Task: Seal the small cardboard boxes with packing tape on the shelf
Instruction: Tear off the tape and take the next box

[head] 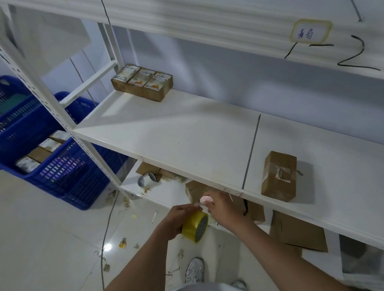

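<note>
Left hand [176, 219] gripping tape roll [195, 227], right hand [222, 207] pinching pink object [206, 199], box [279, 176] on shelf [187, 140]

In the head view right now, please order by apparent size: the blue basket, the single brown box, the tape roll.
1. blue basket, clearly largest.
2. single brown box on the shelf.
3. tape roll, smallest, though it is nearer the camera, in the left hand.

Hands [179, 219]: two
Tape roll [195, 227]: one, yellow
Printed boxes [142, 81] at shelf's back-left corner: three
Taped brown box [279, 176]: one
Blue baskets [55, 165]: two
</note>
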`<state>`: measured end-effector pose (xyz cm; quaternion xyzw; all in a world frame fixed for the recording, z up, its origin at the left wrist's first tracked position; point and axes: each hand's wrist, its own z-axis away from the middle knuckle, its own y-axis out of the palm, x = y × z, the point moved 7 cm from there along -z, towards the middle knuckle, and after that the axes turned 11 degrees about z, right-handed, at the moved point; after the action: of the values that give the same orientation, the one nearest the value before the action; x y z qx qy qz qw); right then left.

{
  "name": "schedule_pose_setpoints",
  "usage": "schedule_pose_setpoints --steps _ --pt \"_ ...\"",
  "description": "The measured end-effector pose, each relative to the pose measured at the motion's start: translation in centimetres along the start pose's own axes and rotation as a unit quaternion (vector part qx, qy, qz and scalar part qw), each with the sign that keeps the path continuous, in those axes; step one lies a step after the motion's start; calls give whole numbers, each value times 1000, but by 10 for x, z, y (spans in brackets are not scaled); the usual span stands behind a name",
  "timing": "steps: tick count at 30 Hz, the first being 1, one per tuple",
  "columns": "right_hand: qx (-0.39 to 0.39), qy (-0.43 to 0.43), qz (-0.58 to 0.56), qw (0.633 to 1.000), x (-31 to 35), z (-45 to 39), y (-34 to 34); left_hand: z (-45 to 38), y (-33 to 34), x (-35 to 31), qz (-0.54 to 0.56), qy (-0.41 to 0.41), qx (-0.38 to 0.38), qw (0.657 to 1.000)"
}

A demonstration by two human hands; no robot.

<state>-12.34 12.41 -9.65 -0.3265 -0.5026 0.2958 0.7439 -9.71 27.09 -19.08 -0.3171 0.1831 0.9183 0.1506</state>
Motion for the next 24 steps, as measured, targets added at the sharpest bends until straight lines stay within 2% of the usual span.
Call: schedule_pose_setpoints --steps 3,8,20,24 --pt "-17 -2 11 1000 0 2 0 1 -2 -4 11 18 -21 1000" --pt "-15 3 24 1000 0 -1 3 5 -1 -3 -10 1 -22 1000" --pt "10 -82 192 978 2 -13 22 11 4 -4 -26 12 -52 998" --pt "38 -79 220 971 -2 -15 29 12 5 -5 -26 14 -53 998"
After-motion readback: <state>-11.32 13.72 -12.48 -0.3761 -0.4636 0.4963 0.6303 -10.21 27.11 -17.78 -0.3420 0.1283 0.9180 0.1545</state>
